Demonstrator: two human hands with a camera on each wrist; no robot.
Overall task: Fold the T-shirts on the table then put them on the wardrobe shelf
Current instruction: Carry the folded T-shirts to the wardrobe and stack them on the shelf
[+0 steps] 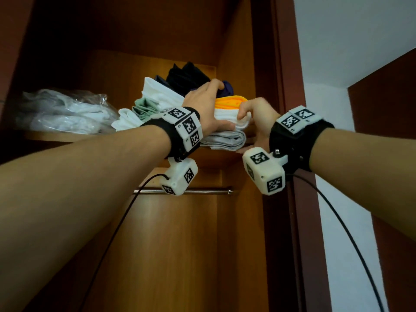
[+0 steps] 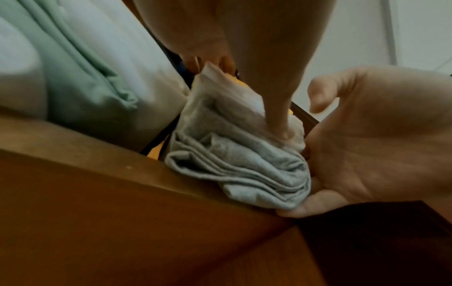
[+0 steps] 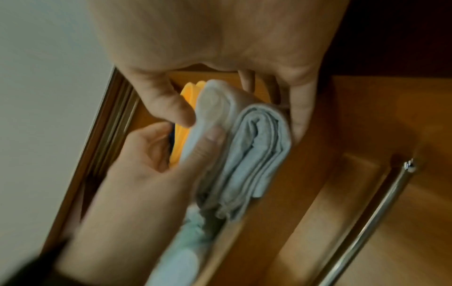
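A stack of folded T-shirts sits at the right end of the wardrobe shelf [image 1: 67, 136]. It runs from a grey shirt [image 1: 225, 140] [image 2: 232, 164] [image 3: 257, 145] at the bottom through a white one [image 1: 227, 117] [image 3: 212, 100] and an orange one [image 1: 229, 102] to a navy one [image 1: 227, 87]. My left hand [image 1: 209, 104] [image 2: 249, 81] grips the stack, fingers curled over the top and thumb pressed on the white shirt's front. My right hand [image 1: 258, 118] [image 3: 239, 116] grips the stack's right end, thumb on the white shirt and fingers behind the grey one.
Left of the stack lie white and green folded clothes [image 1: 144, 106], dark clothes [image 1: 186, 75] behind them, and a plastic bag of white fabric [image 1: 63, 111] farther left. The wardrobe's side wall [image 1: 236, 64] is close on the right. A metal hanging rail [image 1: 202, 190] runs under the shelf.
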